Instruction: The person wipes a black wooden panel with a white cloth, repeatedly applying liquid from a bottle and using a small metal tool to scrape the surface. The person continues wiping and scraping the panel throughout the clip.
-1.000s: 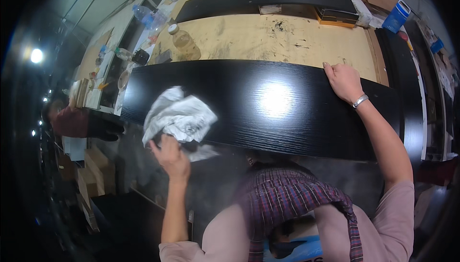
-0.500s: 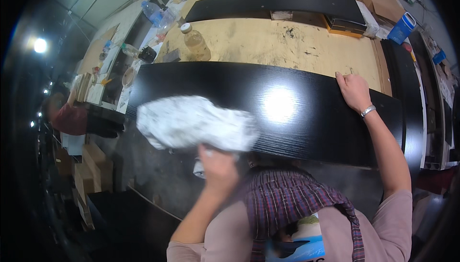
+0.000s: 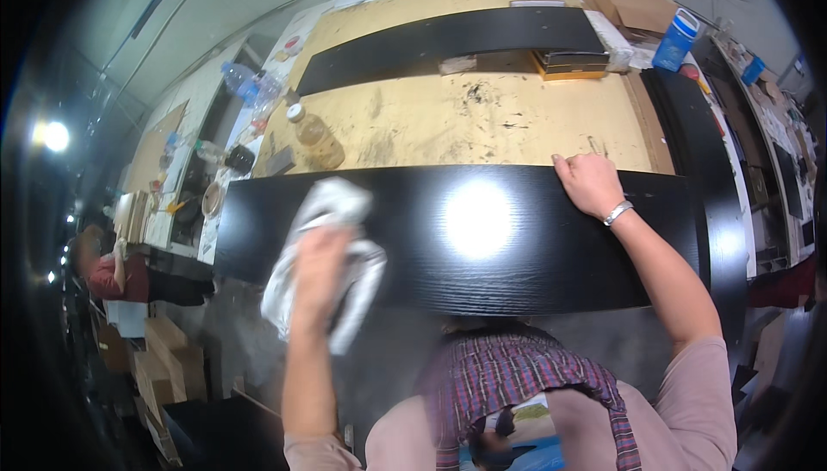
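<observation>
A long glossy black board (image 3: 413,230) with fine wood grain lies across the near side of the worktable. Over its left part, my left hand (image 3: 322,266) is wrapped round a crumpled white cloth (image 3: 343,199); motion smears the fingers. Cloth hangs on both sides of the hand, some of it beyond the board's near edge. At the right, my right hand (image 3: 591,185) grips the board's far edge, thumb on top and fingers curled over the edge. A bright light reflects in the board's middle.
Behind the board stands a bottle of yellowish liquid (image 3: 315,138) beside a small dark block (image 3: 280,162). Another black board (image 3: 457,33) rests farther back on the stained tabletop (image 3: 405,118). A blue bottle (image 3: 676,40) stands far right. A person in red (image 3: 108,277) works at far left.
My left hand has swung left and farther onto the board, and the spread cloth is now bunched round it. My right hand keeps its hold. The whole view has shifted slightly.
</observation>
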Demonstrator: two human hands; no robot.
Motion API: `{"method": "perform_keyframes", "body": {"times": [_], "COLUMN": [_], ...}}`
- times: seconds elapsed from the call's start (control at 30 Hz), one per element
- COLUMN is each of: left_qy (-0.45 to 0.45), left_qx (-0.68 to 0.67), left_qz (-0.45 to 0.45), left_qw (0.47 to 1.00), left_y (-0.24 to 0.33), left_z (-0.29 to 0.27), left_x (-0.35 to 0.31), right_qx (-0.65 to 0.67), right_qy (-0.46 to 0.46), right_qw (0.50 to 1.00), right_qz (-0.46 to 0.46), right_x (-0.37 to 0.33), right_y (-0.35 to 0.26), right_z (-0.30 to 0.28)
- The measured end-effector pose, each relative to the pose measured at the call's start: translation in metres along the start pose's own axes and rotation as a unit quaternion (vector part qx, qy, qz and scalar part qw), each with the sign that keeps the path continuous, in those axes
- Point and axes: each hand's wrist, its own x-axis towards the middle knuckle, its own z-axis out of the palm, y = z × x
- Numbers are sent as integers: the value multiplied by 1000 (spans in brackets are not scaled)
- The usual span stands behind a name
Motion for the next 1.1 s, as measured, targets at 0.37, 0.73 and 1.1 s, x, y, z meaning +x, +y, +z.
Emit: {"method": "perform_keyframes", "body": {"times": [0.37,0.73,1.1], "left_qy": [-27,-56,-415], "left_qx": [409,401,335], "left_qz": [327,258,444], "left_qw": [852,877,720], "left_y": [-26,-23,47], "left_z": [40,16,234], "left_x": [79,63,2], "right_qx": [40,50,183], "right_qy": [-48,-76,194], "right_qw": [998,996,964], "right_qz": [12,25,16], "right_x": [-1,-2,-34], "right_y": [-1,-13,55], "right_z": [-14,-16,-20]}}
